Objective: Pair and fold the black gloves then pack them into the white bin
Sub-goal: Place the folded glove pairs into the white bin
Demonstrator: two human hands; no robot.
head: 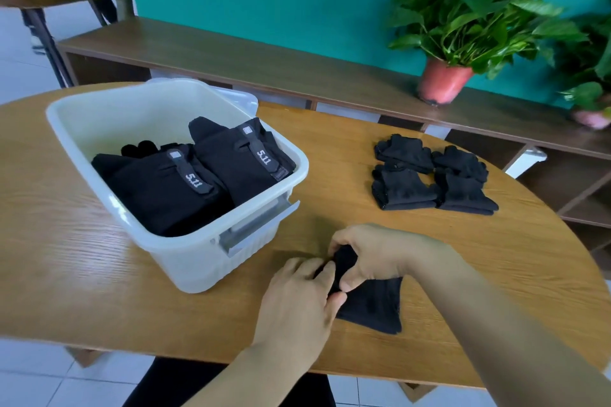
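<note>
One oval wood-grain table point(82, 258): carries the bin, all loose gloves and both hands.
Long brown shelf unit point(264, 56): behind the bin, along a teal wall.
Green leafy plant in a pink pot point(443, 81): on the shelf unit, well to the right of the bin and beyond it.
White translucent plastic bin point(185, 268): landmark; on the left half of the table, set at an angle, handle side nearest the hands.
Two folded black glove bundles point(158, 195): inside the bin, side by side, each with a strap marked "5.11" on top.
Four folded black glove pairs point(433, 175): on the table to the right of the bin, packed in a two-by-two block, touching one another.
Flat black knit glove point(370, 307): on the table just in front of the bin's near corner, cuff end spread flat, far end lifted into the hands; one glove or two stacked, cannot tell.
Right hand point(370, 251): fingers curled over, pinching the lifted end.
Left hand point(297, 291): fingers close together, tips and thumb nipping the glove's left edge, just beside the right hand.
</note>
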